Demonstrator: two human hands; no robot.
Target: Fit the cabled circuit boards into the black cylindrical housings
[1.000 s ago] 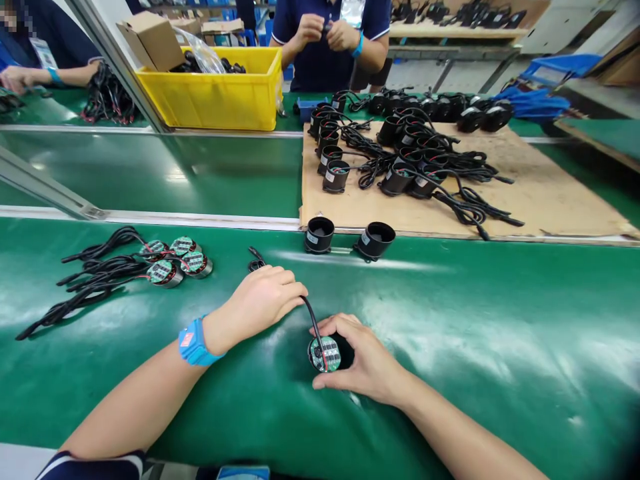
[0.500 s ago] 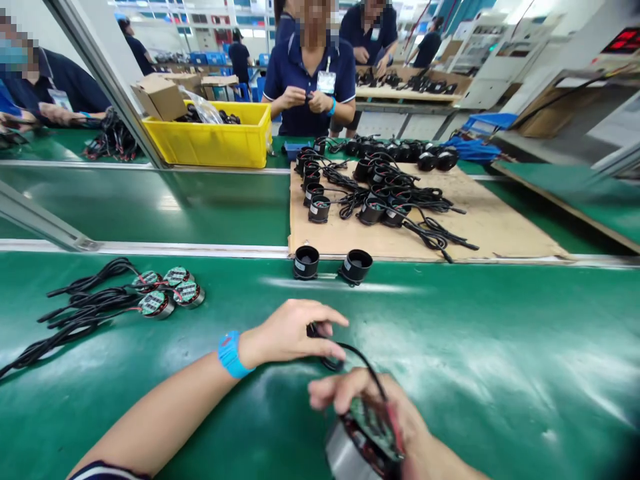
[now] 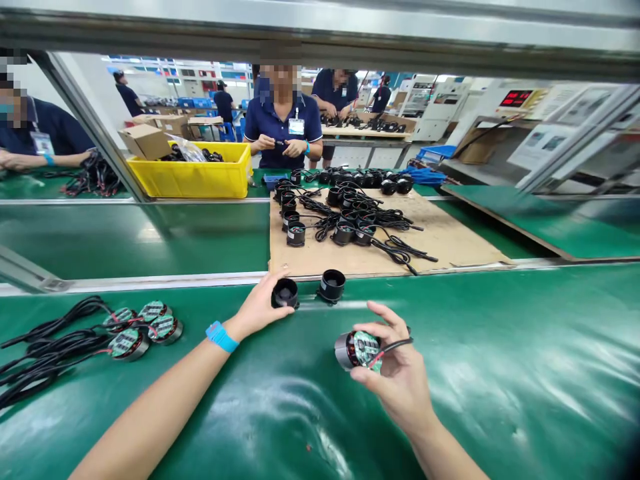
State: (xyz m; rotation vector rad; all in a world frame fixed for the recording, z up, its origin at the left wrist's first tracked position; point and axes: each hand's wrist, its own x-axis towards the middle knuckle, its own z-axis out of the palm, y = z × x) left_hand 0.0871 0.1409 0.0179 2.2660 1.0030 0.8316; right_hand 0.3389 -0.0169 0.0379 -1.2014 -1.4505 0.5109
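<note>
My right hand (image 3: 395, 360) holds a motor (image 3: 350, 350) above the green mat, its round green circuit board turned toward my palm. The motor's black and red cable runs back across my fingers, and the rest of it is hidden behind the hand. At the mat's far edge, my left hand (image 3: 263, 303) closes its thumb and fingers round a black cup-shaped housing (image 3: 286, 293). Just to the right of it stands a second black housing (image 3: 331, 285), upright and open at the top. To the left lie several motors (image 3: 129, 345) with circuit boards up and coiled black cables (image 3: 60, 340).
Beyond the mat, a cardboard sheet (image 3: 460, 247) carries several housings fitted with cables. A yellow bin (image 3: 190, 180) stands behind on the left. A metal frame bar (image 3: 320, 33) crosses overhead. Co-workers (image 3: 283, 127) stand on the far side.
My left hand has let go of the cable and reached forward onto the left housing. My right hand has lifted the motor forward and turned it on its side. The camera view has tilted up.
</note>
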